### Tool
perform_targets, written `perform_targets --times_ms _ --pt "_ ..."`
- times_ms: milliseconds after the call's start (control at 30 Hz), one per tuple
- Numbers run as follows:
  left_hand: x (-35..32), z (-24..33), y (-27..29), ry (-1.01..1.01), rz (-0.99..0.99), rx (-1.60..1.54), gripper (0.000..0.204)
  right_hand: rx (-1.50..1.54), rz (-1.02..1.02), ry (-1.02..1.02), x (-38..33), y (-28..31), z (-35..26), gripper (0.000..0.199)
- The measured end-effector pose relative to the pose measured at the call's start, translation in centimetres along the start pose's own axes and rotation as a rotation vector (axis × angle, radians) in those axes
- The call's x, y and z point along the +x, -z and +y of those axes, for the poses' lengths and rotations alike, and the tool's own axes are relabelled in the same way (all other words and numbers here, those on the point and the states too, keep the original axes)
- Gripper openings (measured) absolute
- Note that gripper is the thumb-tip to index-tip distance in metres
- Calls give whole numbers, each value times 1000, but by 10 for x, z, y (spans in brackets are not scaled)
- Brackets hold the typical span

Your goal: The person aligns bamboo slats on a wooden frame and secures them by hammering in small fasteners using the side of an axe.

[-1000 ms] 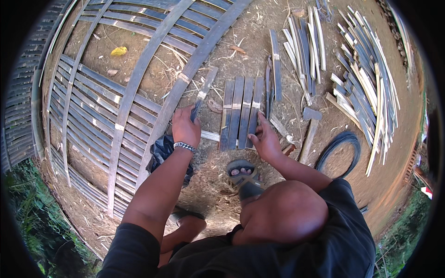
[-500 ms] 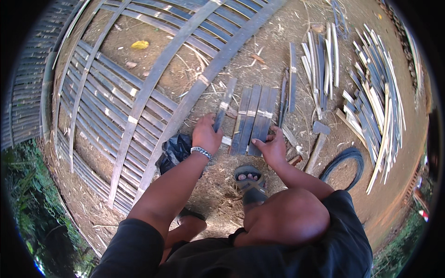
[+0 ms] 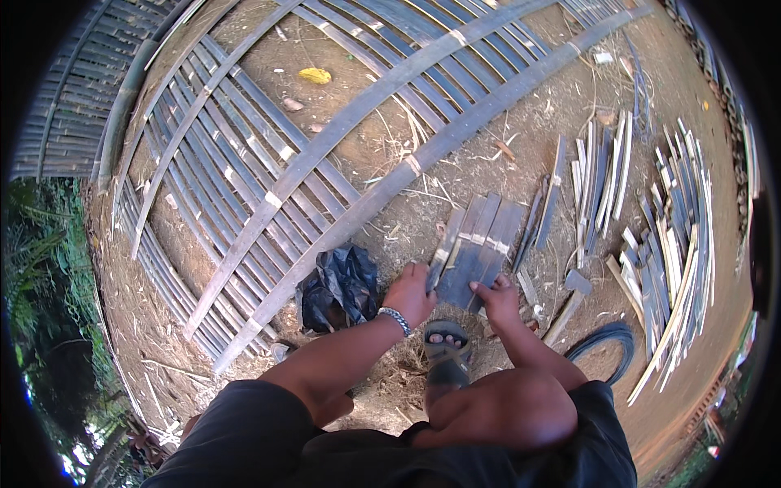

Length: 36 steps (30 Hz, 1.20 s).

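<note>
Several dark bamboo slats [image 3: 482, 242] lie side by side on the dirt in front of me, tied into a small flat panel. My left hand [image 3: 409, 294], with a beaded bracelet on the wrist, grips the near end of the leftmost slat. My right hand [image 3: 499, 298] holds the near ends of the slats on the right side. Between my hands and my knees is my foot in a sandal [image 3: 445, 345]. A crumpled black plastic bag [image 3: 340, 286] lies just left of my left hand.
A large curved bamboo lattice frame [image 3: 342, 154] covers the ground ahead and to the left. Loose pale and dark slats [image 3: 675, 244] are piled on the right. A hatchet-like tool [image 3: 569, 294] and a black coil [image 3: 606, 348] lie near my right side. Beyond the frame lies a yellow leaf [image 3: 316, 75].
Both hands have stayed at the near ends of the slat panel and drawn slightly closer together. My head has shifted, so the panel sits further right in view.
</note>
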<state>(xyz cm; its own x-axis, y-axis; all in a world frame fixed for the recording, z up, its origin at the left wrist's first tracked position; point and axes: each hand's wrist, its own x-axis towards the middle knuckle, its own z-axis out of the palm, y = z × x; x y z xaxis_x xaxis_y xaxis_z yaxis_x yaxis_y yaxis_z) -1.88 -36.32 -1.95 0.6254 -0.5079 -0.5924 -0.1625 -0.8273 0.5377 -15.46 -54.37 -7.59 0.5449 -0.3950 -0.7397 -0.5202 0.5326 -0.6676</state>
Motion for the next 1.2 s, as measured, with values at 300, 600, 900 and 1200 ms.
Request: perform_targets --times_ms 300,600,900,1200 --pt "-6 -14 1 -199 167 -106 59 -260 -113 10 -34 45 -26 33" --pt "66 -36 122 -104 484 153 58 -535 -185 -16 -12 97 -38 27" --pt "67 -56 124 -143 396 506 68 -616 -21 122 -27 70 -66 29" --pt "92 -46 143 -154 232 701 63 -989 -217 462 -14 -34 -85 53"
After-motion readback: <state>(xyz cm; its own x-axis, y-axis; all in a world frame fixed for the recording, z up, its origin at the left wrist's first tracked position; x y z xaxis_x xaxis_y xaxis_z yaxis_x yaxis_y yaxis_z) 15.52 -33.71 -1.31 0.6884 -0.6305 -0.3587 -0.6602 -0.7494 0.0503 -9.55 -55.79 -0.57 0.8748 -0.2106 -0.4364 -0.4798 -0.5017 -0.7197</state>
